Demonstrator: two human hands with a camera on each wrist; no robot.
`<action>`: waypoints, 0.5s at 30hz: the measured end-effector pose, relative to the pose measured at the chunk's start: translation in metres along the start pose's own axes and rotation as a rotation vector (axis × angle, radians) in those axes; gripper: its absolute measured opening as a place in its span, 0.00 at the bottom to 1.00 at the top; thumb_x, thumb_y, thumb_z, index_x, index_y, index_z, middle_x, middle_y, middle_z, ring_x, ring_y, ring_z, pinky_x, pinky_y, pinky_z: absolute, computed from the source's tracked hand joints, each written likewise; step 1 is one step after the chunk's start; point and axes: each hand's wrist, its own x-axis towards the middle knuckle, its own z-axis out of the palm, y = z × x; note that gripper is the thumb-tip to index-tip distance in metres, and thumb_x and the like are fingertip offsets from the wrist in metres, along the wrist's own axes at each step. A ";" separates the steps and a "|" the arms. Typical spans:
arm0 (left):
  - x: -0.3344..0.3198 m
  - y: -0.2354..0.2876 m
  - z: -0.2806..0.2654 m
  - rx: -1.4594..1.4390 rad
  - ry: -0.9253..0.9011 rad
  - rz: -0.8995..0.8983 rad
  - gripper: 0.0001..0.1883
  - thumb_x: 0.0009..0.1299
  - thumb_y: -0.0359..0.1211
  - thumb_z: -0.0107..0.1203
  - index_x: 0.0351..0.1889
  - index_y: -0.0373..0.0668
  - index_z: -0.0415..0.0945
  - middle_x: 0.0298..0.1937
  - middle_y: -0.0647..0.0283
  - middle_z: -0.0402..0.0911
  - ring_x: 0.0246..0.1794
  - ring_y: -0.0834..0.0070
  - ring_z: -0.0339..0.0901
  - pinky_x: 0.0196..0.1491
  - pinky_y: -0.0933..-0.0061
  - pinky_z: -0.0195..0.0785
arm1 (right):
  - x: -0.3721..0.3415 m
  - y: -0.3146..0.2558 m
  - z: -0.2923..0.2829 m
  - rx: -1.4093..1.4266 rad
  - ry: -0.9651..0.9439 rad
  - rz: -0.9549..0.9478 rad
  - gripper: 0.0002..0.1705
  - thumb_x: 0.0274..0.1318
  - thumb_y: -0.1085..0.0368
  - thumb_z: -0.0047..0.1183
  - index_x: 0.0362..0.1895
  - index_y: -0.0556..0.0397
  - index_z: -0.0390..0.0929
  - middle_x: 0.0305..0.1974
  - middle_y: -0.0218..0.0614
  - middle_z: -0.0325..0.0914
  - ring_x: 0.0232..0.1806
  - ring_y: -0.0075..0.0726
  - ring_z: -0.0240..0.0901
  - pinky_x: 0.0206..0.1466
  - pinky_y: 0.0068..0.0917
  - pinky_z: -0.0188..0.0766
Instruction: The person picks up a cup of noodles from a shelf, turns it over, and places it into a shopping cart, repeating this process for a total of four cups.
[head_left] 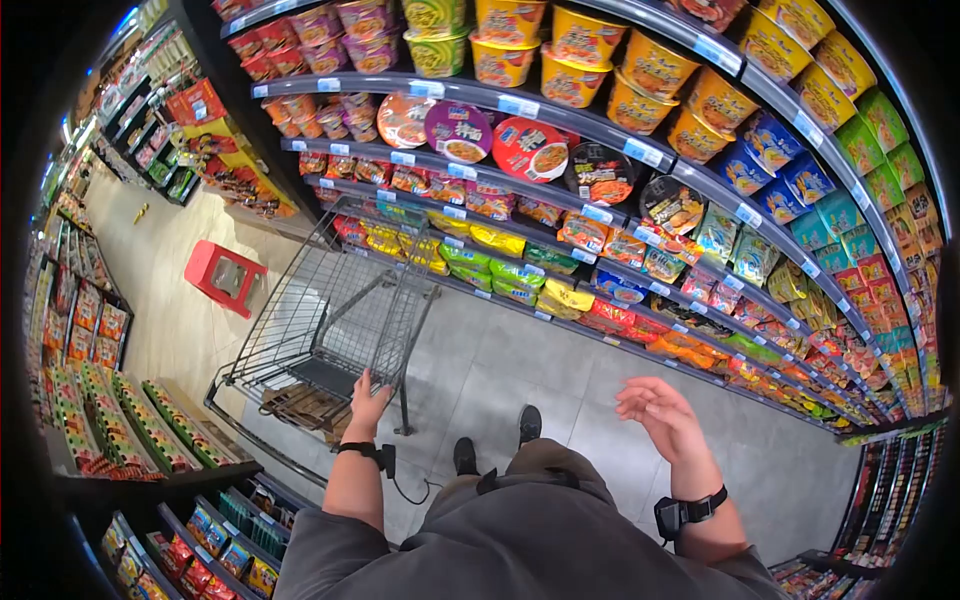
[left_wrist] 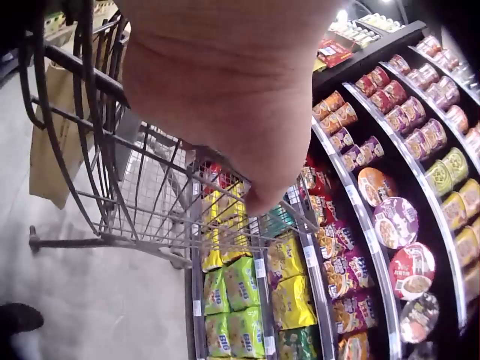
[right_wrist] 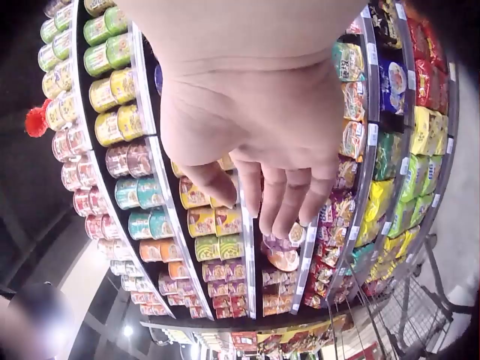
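Observation:
My left hand (head_left: 370, 402) holds the near rim of a wire shopping cart (head_left: 300, 340), the wrist crossing over its edge. Up close in the left wrist view, the hand (left_wrist: 232, 112) covers part of the cart's frame (left_wrist: 112, 139), and most of its fingers are hidden. My right hand (head_left: 660, 415) is raised over the floor at my right, with loosely bent fingers and nothing in them. From the right wrist, that hand (right_wrist: 259, 142) hangs before shelves of instant noodle cups (right_wrist: 214, 221), fingers slightly spread. A flattened brown cardboard piece (head_left: 305, 408) lies low in the cart.
A tall shelf of noodle bowls (head_left: 585, 45) and bagged noodles (head_left: 490, 275) curves along the front and right. A red plastic stool (head_left: 225, 278) stands on the floor beyond the cart. More racks of packets (head_left: 205, 545) are at the lower left. Grey floor tiles (head_left: 480, 350) lie ahead of my shoes.

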 end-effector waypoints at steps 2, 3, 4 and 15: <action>-0.002 0.003 0.001 0.098 -0.001 0.032 0.50 0.67 0.54 0.64 0.82 0.45 0.54 0.77 0.45 0.63 0.77 0.48 0.61 0.75 0.55 0.57 | -0.003 -0.010 -0.029 0.024 0.046 -0.048 0.27 0.65 0.63 0.54 0.66 0.59 0.72 0.58 0.47 0.80 0.57 0.43 0.78 0.63 0.41 0.71; -0.001 0.005 0.000 0.191 -0.004 0.063 0.51 0.67 0.55 0.65 0.82 0.44 0.53 0.78 0.42 0.60 0.78 0.46 0.59 0.76 0.53 0.56 | -0.005 -0.014 -0.042 0.027 0.042 -0.055 0.27 0.65 0.63 0.54 0.66 0.59 0.72 0.58 0.47 0.80 0.57 0.43 0.78 0.63 0.41 0.71; 0.001 0.014 -0.005 0.392 -0.066 0.038 0.54 0.66 0.56 0.65 0.82 0.39 0.50 0.80 0.39 0.56 0.80 0.44 0.54 0.78 0.52 0.53 | -0.007 -0.018 -0.056 0.049 0.070 -0.069 0.27 0.65 0.63 0.54 0.66 0.59 0.72 0.57 0.48 0.80 0.57 0.43 0.78 0.62 0.40 0.71; -0.022 0.215 -0.015 0.102 -0.078 0.117 0.45 0.71 0.48 0.62 0.77 0.28 0.57 0.80 0.34 0.54 0.83 0.43 0.50 0.81 0.54 0.48 | 0.024 -0.073 -0.143 0.045 0.101 -0.155 0.27 0.65 0.61 0.55 0.66 0.59 0.72 0.59 0.47 0.80 0.59 0.42 0.78 0.62 0.40 0.71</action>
